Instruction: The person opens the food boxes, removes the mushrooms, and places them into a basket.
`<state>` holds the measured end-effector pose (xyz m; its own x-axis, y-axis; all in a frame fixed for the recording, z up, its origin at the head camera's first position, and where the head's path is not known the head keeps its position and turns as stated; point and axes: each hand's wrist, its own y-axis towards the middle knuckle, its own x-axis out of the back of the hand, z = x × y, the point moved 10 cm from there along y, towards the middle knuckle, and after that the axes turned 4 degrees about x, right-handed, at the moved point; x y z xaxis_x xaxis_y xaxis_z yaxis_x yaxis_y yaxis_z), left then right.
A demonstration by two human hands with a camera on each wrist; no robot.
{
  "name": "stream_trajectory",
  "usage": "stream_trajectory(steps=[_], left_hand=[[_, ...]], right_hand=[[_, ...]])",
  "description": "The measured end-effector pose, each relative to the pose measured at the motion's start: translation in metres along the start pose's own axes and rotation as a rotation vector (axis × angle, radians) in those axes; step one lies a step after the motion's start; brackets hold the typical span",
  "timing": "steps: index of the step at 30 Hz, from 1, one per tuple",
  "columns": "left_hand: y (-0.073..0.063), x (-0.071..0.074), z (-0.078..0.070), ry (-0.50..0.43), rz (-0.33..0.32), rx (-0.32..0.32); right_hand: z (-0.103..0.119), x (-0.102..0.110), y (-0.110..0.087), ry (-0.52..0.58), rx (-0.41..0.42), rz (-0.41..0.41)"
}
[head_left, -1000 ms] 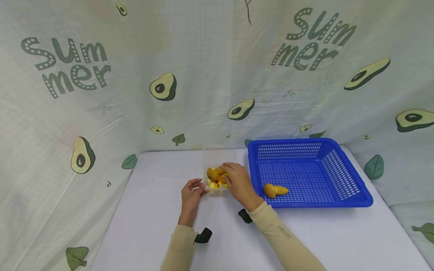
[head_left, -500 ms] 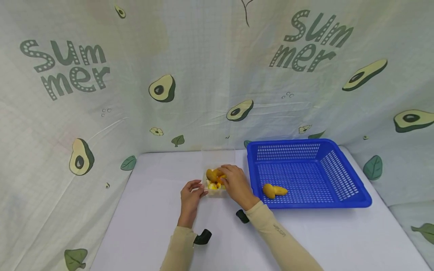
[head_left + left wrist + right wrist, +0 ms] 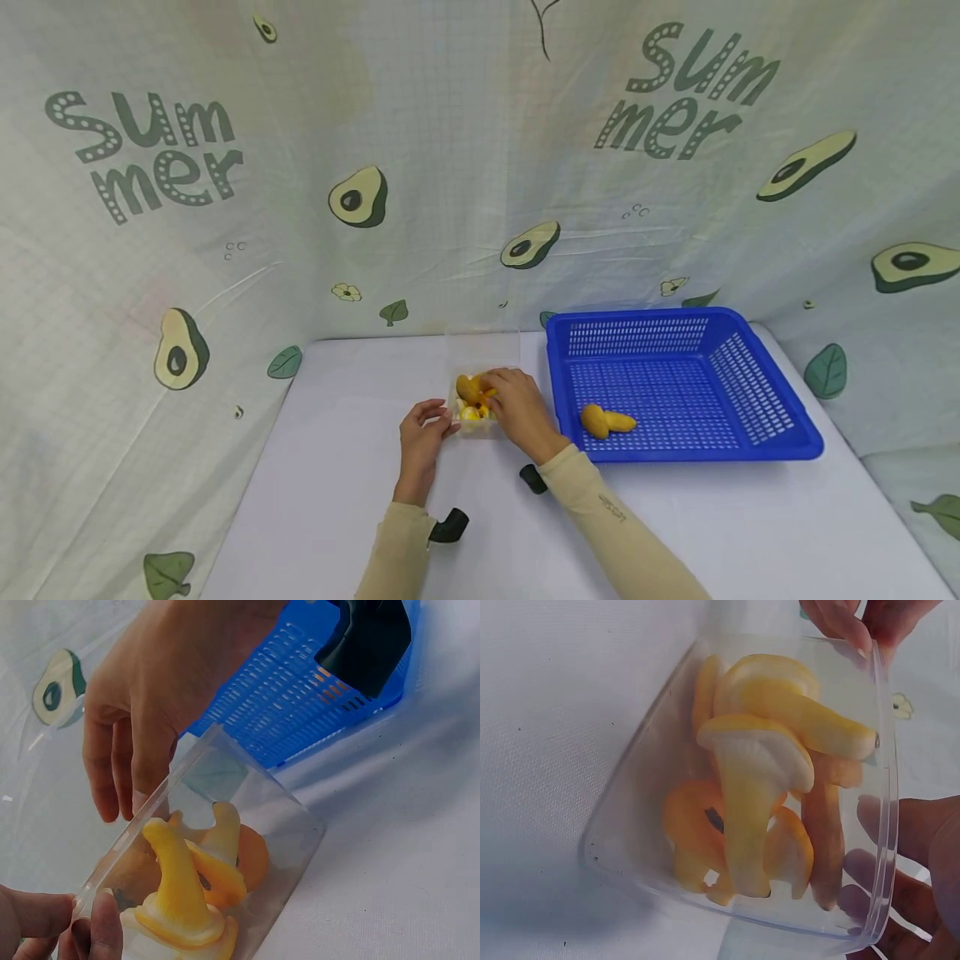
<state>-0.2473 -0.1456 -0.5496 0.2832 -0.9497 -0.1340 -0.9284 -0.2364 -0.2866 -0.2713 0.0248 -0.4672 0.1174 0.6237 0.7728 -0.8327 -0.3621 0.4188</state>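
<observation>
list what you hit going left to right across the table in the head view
left hand → clear container of yellow and orange toy pieces → right hand reaching into it → yellow toy piece lying in the basket → far wall of the blue basket

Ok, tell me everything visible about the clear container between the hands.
The clear container is a small, thin-walled transparent plastic tub, open-topped, standing on the white table just left of the blue basket. It holds a heap of yellow and orange mushroom-shaped pieces. The left hand pinches its near rim; the right hand reaches in over the far side.
</observation>
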Motion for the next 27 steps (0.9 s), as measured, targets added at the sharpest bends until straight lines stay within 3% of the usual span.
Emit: stream_trajectory(steps=[14, 21, 27], left_hand=[[-0.0001, 0.0006, -0.0009, 0.006, -0.009, -0.008], [-0.0022, -0.0011, -0.0044, 0.001, 0.002, -0.015], [-0.0014, 0.0004, -0.0029, 0.000, -0.001, -0.015]], right_hand=[[-0.0034, -0.0039, 0.0002, -0.046, -0.031, -0.022], [-0.0026, -0.0019, 0.0011, -0.072, -0.017, -0.077], [-0.0026, -0.0062, 0.0028, -0.067, -0.012, -0.077]])
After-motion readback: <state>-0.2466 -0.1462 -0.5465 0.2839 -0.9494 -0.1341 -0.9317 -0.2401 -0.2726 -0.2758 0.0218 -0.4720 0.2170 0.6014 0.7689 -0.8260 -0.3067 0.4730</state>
